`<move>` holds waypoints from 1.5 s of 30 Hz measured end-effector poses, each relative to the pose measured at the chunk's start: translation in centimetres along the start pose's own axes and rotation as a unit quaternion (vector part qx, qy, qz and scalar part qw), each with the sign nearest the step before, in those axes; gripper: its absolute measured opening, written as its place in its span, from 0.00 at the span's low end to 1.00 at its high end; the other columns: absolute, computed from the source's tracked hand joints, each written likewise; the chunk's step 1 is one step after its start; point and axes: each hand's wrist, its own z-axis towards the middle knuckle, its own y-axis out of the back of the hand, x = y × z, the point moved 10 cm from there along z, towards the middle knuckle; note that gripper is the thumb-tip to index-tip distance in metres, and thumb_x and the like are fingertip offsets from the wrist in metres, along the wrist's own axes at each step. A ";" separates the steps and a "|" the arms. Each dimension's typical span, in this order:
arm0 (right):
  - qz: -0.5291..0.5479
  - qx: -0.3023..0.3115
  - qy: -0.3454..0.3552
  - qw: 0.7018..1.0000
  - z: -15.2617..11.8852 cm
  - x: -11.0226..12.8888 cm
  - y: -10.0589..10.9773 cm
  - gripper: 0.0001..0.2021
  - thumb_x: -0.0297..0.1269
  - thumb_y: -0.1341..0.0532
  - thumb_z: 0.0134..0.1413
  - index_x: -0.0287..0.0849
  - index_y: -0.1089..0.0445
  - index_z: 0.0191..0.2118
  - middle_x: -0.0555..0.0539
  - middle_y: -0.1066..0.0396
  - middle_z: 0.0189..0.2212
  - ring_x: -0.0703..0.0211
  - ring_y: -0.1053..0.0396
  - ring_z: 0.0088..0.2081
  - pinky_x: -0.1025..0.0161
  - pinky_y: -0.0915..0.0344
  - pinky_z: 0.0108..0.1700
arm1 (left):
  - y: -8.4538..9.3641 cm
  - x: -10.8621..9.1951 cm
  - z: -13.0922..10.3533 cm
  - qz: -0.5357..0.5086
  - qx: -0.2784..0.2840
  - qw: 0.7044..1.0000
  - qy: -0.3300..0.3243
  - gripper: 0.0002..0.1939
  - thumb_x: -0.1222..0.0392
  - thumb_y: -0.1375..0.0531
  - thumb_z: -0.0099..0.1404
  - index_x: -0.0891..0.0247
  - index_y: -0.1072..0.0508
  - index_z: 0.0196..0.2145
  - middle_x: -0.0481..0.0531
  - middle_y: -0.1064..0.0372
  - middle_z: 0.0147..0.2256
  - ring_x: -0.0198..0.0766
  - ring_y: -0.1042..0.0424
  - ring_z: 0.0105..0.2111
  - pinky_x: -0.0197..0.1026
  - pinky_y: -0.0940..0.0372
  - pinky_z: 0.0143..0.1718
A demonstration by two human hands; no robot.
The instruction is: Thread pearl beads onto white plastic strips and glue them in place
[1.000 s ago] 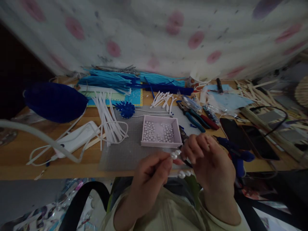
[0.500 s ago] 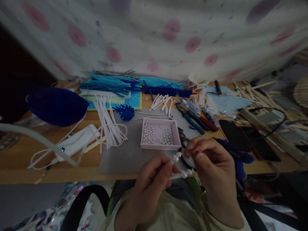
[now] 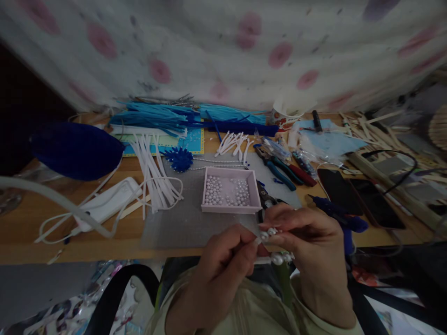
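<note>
Just in front of the table edge, my left hand is closed in a pinch on a white stem strung with pearl beads. One cluster of pearls sits between my two hands; a second hangs just below it. My right hand has its thumb and fingers closed around the upper cluster, close to the left fingertips. Its fingers partly cover those beads. Beyond the hands stands a pale pink box with loose pearls in two heaps. A black-handled tool lies partly behind my right hand.
White stems and a white power bank with cables lie left. A blue tinsel pompom with a bead chain sits behind the box. Pliers, two phones and a blue glue gun are right.
My right hand has come down and left onto the upper pearl cluster, where before it was apart from it. The beaded stem has shifted slightly right with my left hand.
</note>
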 end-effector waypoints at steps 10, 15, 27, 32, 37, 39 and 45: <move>0.003 0.018 -0.041 0.999 0.0 -0.9 0.3 0.11 0.28 0.21 0.39 0.50 0.16 0.29 0.50 0.17 0.26 0.61 0.21 0.29 0.69 0.24 0.32 | 0.1 -0.6 -0.2 0.015 0.009 1.000 -0.014 0.20 0.41 0.43 0.74 0.61 0.28 0.34 0.42 0.44 0.24 0.30 0.50 0.23 0.38 0.54 0.24; 0.025 0.010 -0.036 0.999 0.1 -1.0 0.3 0.08 0.33 0.21 0.42 0.52 0.16 0.30 0.49 0.16 0.27 0.54 0.18 0.31 0.62 0.20 0.33 | -0.1 -0.5 0.2 0.002 0.006 1.000 -0.014 0.20 0.41 0.42 0.73 0.61 0.27 0.35 0.42 0.44 0.24 0.31 0.51 0.22 0.38 0.55 0.23; 0.032 0.038 -0.024 0.998 -0.3 -0.6 -0.2 0.06 0.39 0.22 0.45 0.52 0.16 0.31 0.48 0.16 0.28 0.54 0.19 0.29 0.58 0.21 0.34 | -0.5 -1.0 -0.4 0.081 0.027 0.996 -0.009 0.21 0.40 0.45 0.73 0.60 0.29 0.33 0.42 0.46 0.21 0.33 0.49 0.22 0.40 0.55 0.23; 0.033 0.057 -0.022 0.998 -0.7 -0.8 0.0 0.06 0.38 0.23 0.47 0.54 0.15 0.33 0.49 0.16 0.28 0.54 0.20 0.30 0.59 0.23 0.32 | -0.5 -1.0 -0.5 0.082 0.038 0.996 -0.023 0.21 0.41 0.45 0.74 0.59 0.30 0.32 0.43 0.44 0.21 0.33 0.48 0.21 0.40 0.54 0.23; 0.033 0.054 -0.024 0.998 -1.0 -1.0 0.1 0.04 0.43 0.24 0.49 0.56 0.15 0.33 0.48 0.16 0.29 0.52 0.20 0.30 0.56 0.23 0.31 | -0.5 -0.5 -0.7 0.077 0.031 0.997 -0.003 0.22 0.39 0.45 0.73 0.59 0.28 0.32 0.44 0.43 0.21 0.34 0.47 0.21 0.40 0.54 0.23; 0.036 0.045 -0.025 0.998 -1.1 -1.1 0.2 0.05 0.45 0.24 0.49 0.57 0.15 0.33 0.48 0.16 0.28 0.52 0.20 0.29 0.56 0.24 0.31 | -0.5 -0.6 -0.7 0.072 0.029 0.997 -0.002 0.22 0.39 0.45 0.73 0.59 0.28 0.33 0.45 0.42 0.23 0.35 0.47 0.22 0.40 0.53 0.24; 0.022 0.027 -0.008 0.999 -0.9 -1.1 0.1 0.05 0.49 0.26 0.49 0.59 0.16 0.32 0.50 0.16 0.28 0.53 0.22 0.27 0.57 0.26 0.30 | -0.9 -0.9 -0.7 0.059 0.043 0.997 -0.016 0.20 0.42 0.44 0.74 0.58 0.26 0.33 0.44 0.43 0.24 0.35 0.45 0.24 0.40 0.52 0.25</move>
